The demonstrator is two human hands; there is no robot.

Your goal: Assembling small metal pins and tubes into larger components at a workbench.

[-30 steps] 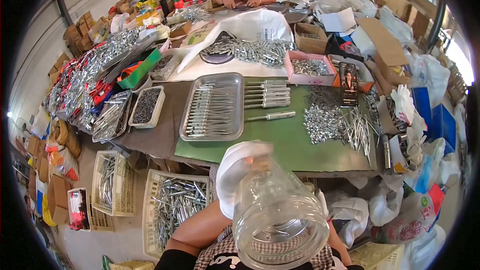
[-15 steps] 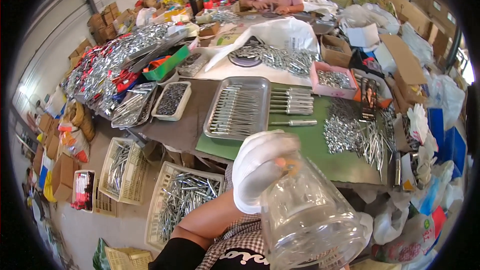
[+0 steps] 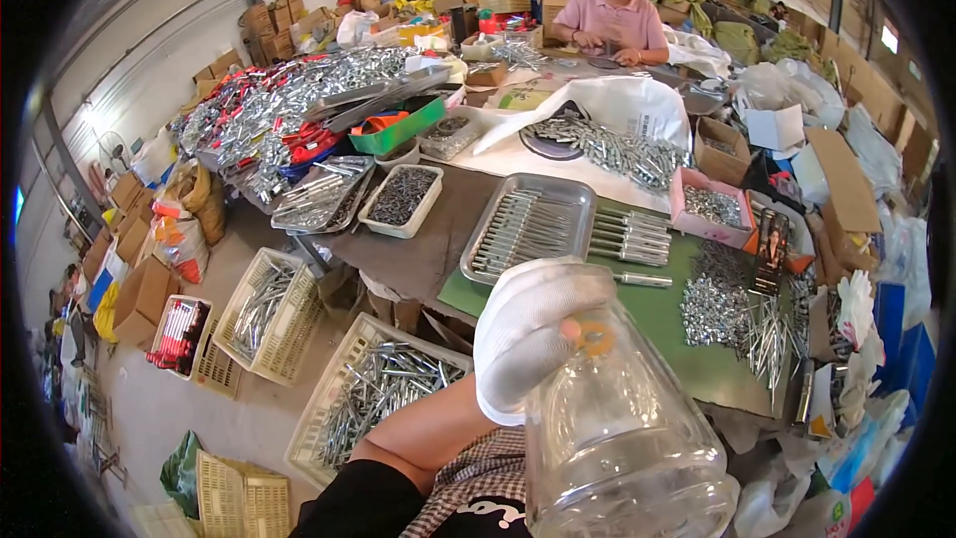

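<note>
My left hand (image 3: 533, 334), in a white knit glove, comes in from the lower edge with its fingers wrapped round the narrower upper end of a large clear bottle (image 3: 627, 428). The bottle is tilted, with its broad base at the lower right and an orange ring near the gripped end. It looks empty. Behind it on the table lies a metal tray (image 3: 588, 201) with a row of slim metal rods, and more thick silver rods (image 3: 632, 236) lie beside the tray. My right hand does not show.
A green mat (image 3: 687, 369) covers the table's near edge, with heaps of small metal parts (image 3: 715, 309) on it. Crates of metal rods (image 3: 383, 389) stand on the floor at left. Plastic bags (image 3: 866, 448) crowd the right. Across the table sits a co-worker (image 3: 612, 15).
The view has tilted up, so the table and tray sit lower and farther right, and more of the co-worker shows. My left hand keeps its grip on the bottle.
</note>
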